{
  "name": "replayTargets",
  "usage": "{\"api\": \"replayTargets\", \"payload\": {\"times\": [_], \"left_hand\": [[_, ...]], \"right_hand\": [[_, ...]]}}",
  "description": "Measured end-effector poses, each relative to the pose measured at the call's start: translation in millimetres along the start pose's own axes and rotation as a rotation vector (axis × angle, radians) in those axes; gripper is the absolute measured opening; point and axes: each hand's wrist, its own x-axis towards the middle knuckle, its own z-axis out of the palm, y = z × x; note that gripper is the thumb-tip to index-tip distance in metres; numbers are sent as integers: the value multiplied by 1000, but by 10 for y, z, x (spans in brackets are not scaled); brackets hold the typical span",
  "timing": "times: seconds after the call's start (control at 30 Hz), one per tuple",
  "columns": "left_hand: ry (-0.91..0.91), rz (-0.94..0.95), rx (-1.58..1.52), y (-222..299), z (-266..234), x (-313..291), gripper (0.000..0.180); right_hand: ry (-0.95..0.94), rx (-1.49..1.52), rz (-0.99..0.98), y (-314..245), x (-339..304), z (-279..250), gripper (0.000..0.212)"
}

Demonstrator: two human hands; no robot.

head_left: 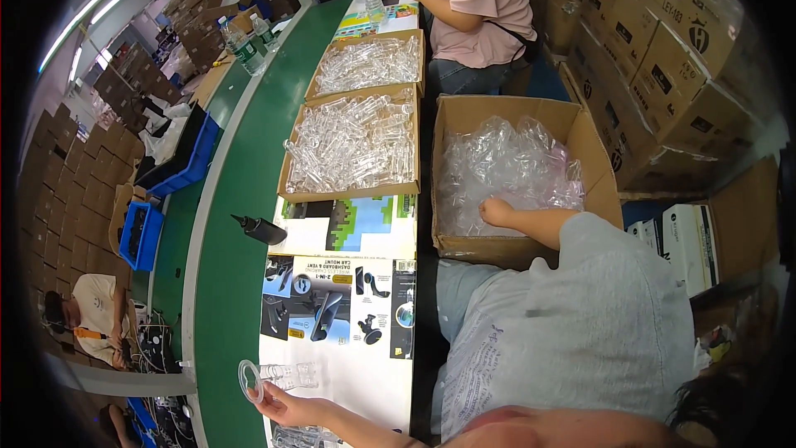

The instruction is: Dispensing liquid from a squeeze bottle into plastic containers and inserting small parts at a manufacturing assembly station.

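My left hand (pixel 279 406), low in the view, pinches a clear plastic ring (pixel 242 381) at the bench's edge. A clear ribbed tube-like part (pixel 290 375) extends just beside the ring; I cannot tell if they are one piece. More clear plastic parts (pixel 303 436) lie under my left forearm. Farther right, my right hand (pixel 496 212) is closed in a fist inside an open cardboard box (pixel 516 247). Crumpled clear plastic bags (pixel 497 158) fill this box. Whatever the right fingers hold is hidden.
Two shallow cartons (pixel 352 194) of clear plastic tubes stand on the bench, a black bottle (pixel 259 230) nearby. Printed cardboard (pixel 340 303) covers the worktop beside a green conveyor (pixel 236 224). A person in pink (pixel 485 0) sits beyond; stacked cartons (pixel 655 50) line the right.
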Motion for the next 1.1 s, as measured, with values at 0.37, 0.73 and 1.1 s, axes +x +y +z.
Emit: {"api": "replayTargets", "payload": {"times": [0.37, 0.73, 1.1], "left_hand": [[-11, 31, -64, 25, 49, 6, 35], [-2, -10, -39, -35, 26, 25, 35], [-3, 24, -24, -43, 36, 20, 34]], "right_hand": [[-36, -75, 25, -58, -31, 36, 37], [-77, -100, 104, -183, -121, -72, 44], [-249, -76, -32, -165, -192, 42, 39]]}}
